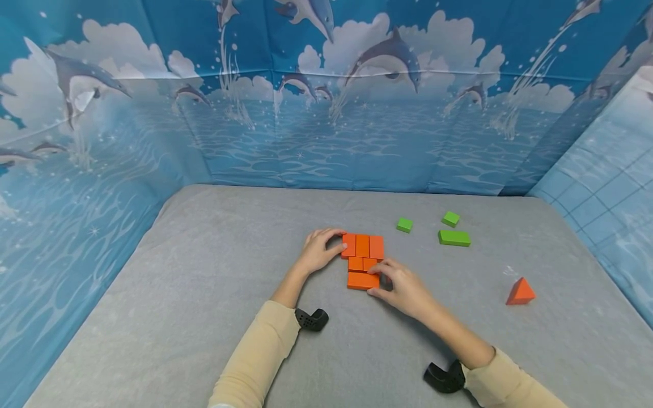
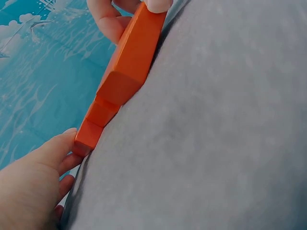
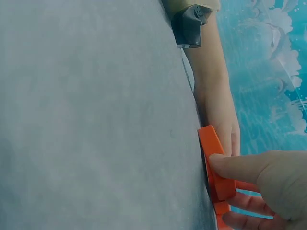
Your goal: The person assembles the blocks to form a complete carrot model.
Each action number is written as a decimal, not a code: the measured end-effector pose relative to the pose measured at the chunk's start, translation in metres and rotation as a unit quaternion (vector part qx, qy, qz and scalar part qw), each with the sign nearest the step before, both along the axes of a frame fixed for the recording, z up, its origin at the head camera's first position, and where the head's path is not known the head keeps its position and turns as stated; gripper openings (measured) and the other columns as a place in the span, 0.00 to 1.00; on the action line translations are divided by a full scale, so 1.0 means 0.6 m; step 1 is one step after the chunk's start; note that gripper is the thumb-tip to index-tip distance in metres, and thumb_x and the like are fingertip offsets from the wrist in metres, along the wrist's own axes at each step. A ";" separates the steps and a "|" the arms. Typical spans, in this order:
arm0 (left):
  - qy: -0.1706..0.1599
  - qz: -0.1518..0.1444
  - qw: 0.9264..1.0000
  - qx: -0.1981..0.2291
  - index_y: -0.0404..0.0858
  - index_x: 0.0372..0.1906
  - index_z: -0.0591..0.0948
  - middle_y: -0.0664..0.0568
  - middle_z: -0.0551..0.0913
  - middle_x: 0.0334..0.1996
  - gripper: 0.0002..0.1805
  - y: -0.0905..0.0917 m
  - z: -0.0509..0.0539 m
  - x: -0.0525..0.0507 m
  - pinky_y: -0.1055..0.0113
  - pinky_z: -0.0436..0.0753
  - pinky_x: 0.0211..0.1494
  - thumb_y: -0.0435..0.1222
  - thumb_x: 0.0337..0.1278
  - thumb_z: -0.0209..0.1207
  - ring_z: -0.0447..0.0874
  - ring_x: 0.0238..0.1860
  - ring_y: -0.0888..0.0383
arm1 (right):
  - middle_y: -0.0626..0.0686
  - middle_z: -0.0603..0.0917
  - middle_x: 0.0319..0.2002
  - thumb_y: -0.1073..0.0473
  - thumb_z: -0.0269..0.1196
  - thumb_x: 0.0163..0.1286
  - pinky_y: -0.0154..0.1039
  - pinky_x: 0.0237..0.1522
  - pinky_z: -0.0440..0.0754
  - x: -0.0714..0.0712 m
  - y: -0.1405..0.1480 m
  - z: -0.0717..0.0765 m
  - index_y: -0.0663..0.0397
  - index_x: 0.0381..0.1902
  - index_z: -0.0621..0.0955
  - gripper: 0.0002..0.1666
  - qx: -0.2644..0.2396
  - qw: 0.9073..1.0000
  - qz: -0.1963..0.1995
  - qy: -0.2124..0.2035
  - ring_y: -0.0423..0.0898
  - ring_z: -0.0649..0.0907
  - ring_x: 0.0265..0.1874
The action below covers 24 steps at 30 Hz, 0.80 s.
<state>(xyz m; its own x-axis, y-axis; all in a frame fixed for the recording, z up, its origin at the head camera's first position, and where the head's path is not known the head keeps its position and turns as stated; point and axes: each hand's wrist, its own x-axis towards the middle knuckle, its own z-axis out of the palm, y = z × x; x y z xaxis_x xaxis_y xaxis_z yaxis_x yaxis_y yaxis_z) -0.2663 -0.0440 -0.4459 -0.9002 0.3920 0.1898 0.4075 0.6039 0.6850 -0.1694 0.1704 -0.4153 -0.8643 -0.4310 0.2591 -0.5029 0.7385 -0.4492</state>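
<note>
Several orange blocks lie flat against one another on the grey surface: upright rectangles in the far row, such as the middle block (image 1: 362, 246), two small blocks (image 1: 355, 264) behind a long near block (image 1: 361, 281). My left hand (image 1: 317, 250) holds the far row's left block (image 1: 349, 247) at its outer edge, thumb and index finger apart. With thumb in front and fingers behind, my right hand (image 1: 403, 286) pinches the right end of the long block. The right wrist view shows that thumb on the long block's face (image 3: 211, 139); some fingers are hidden behind.
Three green blocks lie farther right: a small one (image 1: 405, 225), another small one (image 1: 451, 219) and a longer one (image 1: 454, 238). An orange triangular block (image 1: 521, 292) is at the right. A dolphin-printed curtain (image 1: 316, 141) borders the grey surface (image 1: 204, 272).
</note>
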 end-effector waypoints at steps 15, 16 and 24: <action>-0.009 0.002 1.000 -0.006 0.46 0.57 0.75 0.52 0.74 0.58 0.22 0.001 0.000 0.000 0.54 0.53 0.66 0.48 0.60 0.55 0.64 0.61 0.50 | 0.49 0.76 0.33 0.54 0.74 0.46 0.33 0.25 0.67 0.000 -0.010 -0.012 0.50 0.38 0.82 0.19 0.039 0.997 -0.016 0.062 0.39 0.67 0.22; -0.009 0.003 1.000 -0.006 0.46 0.57 0.75 0.52 0.74 0.58 0.22 0.001 0.000 -0.001 0.54 0.53 0.66 0.48 0.60 0.55 0.63 0.61 0.50 | 0.49 0.75 0.33 0.54 0.74 0.46 0.33 0.25 0.67 0.000 -0.011 -0.012 0.50 0.38 0.82 0.19 0.039 0.997 -0.016 0.065 0.39 0.67 0.22; -0.004 0.004 1.000 -0.008 0.46 0.57 0.75 0.52 0.74 0.58 0.21 0.001 -0.001 -0.002 0.54 0.53 0.66 0.48 0.59 0.55 0.64 0.61 0.50 | 0.48 0.74 0.32 0.55 0.73 0.47 0.33 0.24 0.66 -0.001 -0.015 -0.014 0.49 0.36 0.82 0.17 0.037 0.996 -0.017 0.079 0.38 0.66 0.21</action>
